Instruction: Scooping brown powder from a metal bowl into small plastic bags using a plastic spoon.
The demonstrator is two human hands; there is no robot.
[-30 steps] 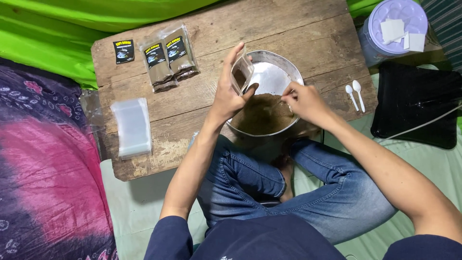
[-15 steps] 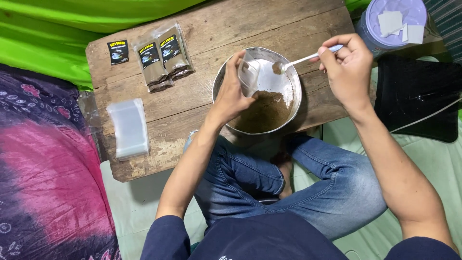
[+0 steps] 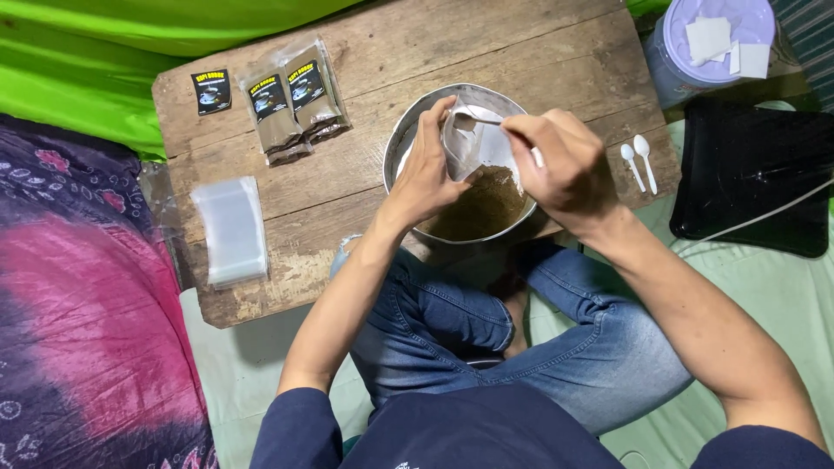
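We see three filled packets [image 3: 291, 104] lying side by side at the far left of the wooden board [image 3: 365, 187], each clear with a dark rectangular label showing yellow print; a fourth loose dark label [image 3: 211, 91] lies just left of them. Nearer us on the left, a stack of empty clear bags [image 3: 231, 227] sits close to the board's left edge, partly overhanging a crumpled plastic sheet.

At the middle of the board stands one round metal bowl [image 3: 408, 139] with brown powder [image 3: 482, 207] heaped in its near half; the bowl's near rim reaches the board's near edge. Over it, our left hand [image 3: 426, 174] pinches one small clear pouch [image 3: 473, 143] upright by its side, fingers closed on it. Our right hand [image 3: 565, 165] is clamped on a white spoon [image 3: 473, 113] whose tip rests at the pouch's mouth. The hands are close together, not touching.

Two spare white spoons [image 3: 638, 161] lie at the board's right edge. Beyond it are a lilac lidded tub [image 3: 695, 56] with white paper slips on top, and a black flat slab [image 3: 751, 178] crossed by a white cable. Bare wood lies open between the packets and the bowl.
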